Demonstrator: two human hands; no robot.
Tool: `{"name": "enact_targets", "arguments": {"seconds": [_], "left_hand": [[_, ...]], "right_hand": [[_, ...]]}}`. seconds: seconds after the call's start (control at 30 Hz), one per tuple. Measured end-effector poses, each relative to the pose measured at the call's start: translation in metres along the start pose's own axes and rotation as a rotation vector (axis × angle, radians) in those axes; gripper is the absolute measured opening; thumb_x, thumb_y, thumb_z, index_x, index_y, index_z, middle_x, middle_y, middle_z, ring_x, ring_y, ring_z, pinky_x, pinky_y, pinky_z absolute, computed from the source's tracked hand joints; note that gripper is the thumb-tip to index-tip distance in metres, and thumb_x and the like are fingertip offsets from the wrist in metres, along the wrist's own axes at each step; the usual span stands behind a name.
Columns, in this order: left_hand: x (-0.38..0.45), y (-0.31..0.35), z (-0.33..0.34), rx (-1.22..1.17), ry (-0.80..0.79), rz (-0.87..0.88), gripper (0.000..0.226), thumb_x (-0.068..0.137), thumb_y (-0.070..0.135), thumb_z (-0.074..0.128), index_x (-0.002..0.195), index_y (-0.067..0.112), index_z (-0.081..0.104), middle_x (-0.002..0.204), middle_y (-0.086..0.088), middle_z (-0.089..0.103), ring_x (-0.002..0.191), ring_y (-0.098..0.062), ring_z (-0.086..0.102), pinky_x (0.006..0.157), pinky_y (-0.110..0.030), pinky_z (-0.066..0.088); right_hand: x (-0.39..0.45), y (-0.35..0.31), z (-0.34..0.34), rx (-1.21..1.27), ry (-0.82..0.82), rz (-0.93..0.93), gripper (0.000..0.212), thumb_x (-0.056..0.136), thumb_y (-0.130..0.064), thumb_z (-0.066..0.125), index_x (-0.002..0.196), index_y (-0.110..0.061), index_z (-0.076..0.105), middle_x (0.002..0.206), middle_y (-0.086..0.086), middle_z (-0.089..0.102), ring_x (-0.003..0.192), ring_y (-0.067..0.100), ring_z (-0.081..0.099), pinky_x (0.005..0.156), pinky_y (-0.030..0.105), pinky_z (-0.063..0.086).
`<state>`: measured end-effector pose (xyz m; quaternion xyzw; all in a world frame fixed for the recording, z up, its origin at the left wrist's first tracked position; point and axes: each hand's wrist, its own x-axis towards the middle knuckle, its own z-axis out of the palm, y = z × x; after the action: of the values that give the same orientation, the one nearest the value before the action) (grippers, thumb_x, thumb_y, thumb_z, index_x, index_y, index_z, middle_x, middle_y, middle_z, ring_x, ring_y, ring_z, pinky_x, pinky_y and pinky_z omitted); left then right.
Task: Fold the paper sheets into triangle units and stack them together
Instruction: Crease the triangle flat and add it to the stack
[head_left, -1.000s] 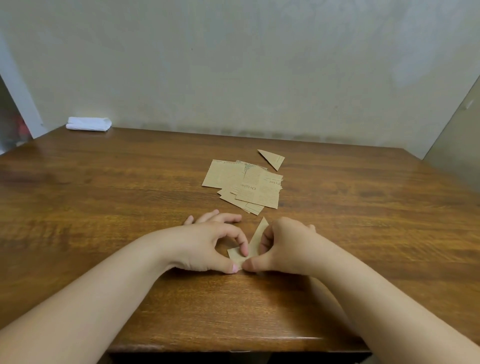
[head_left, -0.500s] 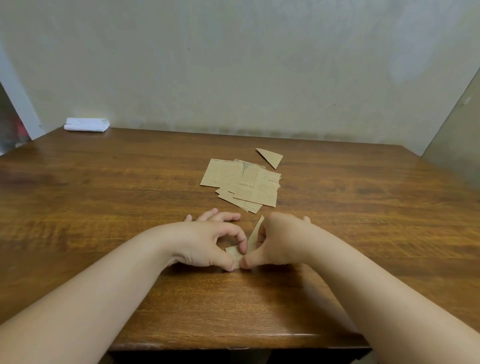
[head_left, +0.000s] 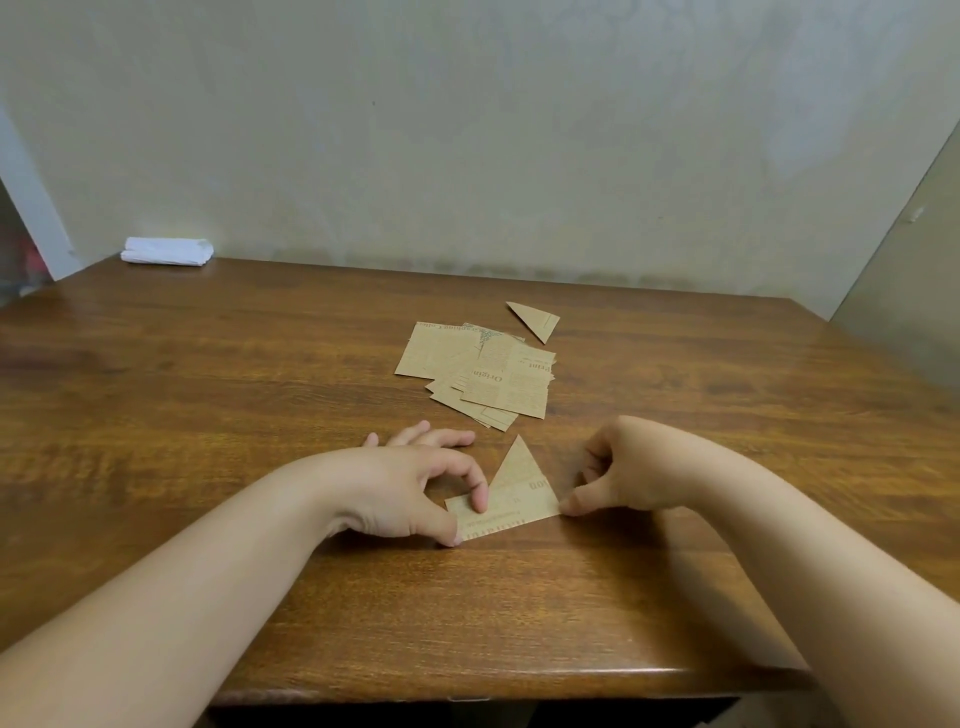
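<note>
The half-folded paper (head_left: 506, 499) lies flat on the near table (head_left: 208, 415), one triangular flap pointing far. The left hand (head_left: 415, 493) pins its left end under forefinger and thumb; the right hand (head_left: 628, 467) pinches its right corner. Farther off lie the loose sheets (head_left: 483, 371) and one finished triangle (head_left: 535, 319).

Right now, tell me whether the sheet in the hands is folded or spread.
Partly folded: the sheet shows one triangular flap above a flat strip.

Matt printed kraft paper sheets (head_left: 480, 371) on glossy wooden table (head_left: 208, 415)
</note>
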<state>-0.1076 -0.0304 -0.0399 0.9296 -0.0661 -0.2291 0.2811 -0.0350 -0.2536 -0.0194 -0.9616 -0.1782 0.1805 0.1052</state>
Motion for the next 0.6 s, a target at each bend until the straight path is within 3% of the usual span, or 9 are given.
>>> {"name": "enact_targets", "arguments": {"seconds": [0.17,0.3,0.43,0.53,0.6], "left_hand": [[0.001,-0.001,0.0,0.003,0.0,-0.001,0.036,0.08,0.026,0.07,0.103,0.05,0.056,0.153,0.03,0.009,0.145,-0.005,-0.013,0.115,-0.051,-0.017],[0.001,0.0,-0.001,0.028,0.009,-0.009,0.054,0.08,0.028,0.07,0.121,0.05,0.042,0.155,0.029,0.004,0.145,-0.004,-0.014,0.116,-0.049,-0.016],[-0.001,0.001,0.001,0.045,0.032,-0.02,0.083,0.081,0.03,0.07,0.145,0.046,0.019,0.158,0.025,-0.001,0.141,-0.001,-0.018,0.116,-0.044,-0.018],[-0.004,0.003,0.002,-0.002,0.042,-0.047,0.091,0.082,0.029,0.069,0.148,0.047,0.008,0.158,0.021,-0.004,0.122,0.004,-0.018,0.113,-0.04,-0.016],[-0.004,0.002,0.004,-0.007,0.059,-0.023,0.092,0.082,0.029,0.069,0.148,0.046,0.007,0.158,0.021,-0.003,0.118,0.007,-0.016,0.112,-0.038,-0.018]], "right_hand": [[-0.005,-0.004,0.003,0.095,0.161,-0.257,0.024,0.077,-0.032,0.071,0.097,-0.031,0.059,0.098,-0.015,0.055,0.094,0.007,0.051,0.083,0.022,0.04],[-0.003,-0.028,0.016,-0.053,0.091,-0.376,0.035,0.08,-0.045,0.067,0.109,-0.036,0.051,0.105,-0.015,0.051,0.105,0.009,0.041,0.097,0.031,0.035],[-0.003,-0.041,0.016,-0.123,-0.023,-0.346,0.042,0.075,-0.052,0.07,0.108,-0.038,0.049,0.092,-0.019,0.046,0.103,0.008,0.037,0.103,0.036,0.029],[-0.002,-0.05,0.015,-0.112,-0.098,-0.362,0.032,0.075,-0.046,0.072,0.099,-0.037,0.053,0.094,-0.015,0.045,0.104,0.011,0.038,0.104,0.042,0.028],[-0.002,-0.056,0.014,-0.104,-0.135,-0.365,0.026,0.073,-0.04,0.072,0.091,-0.036,0.054,0.098,-0.014,0.045,0.102,0.012,0.04,0.099,0.038,0.035]]}}
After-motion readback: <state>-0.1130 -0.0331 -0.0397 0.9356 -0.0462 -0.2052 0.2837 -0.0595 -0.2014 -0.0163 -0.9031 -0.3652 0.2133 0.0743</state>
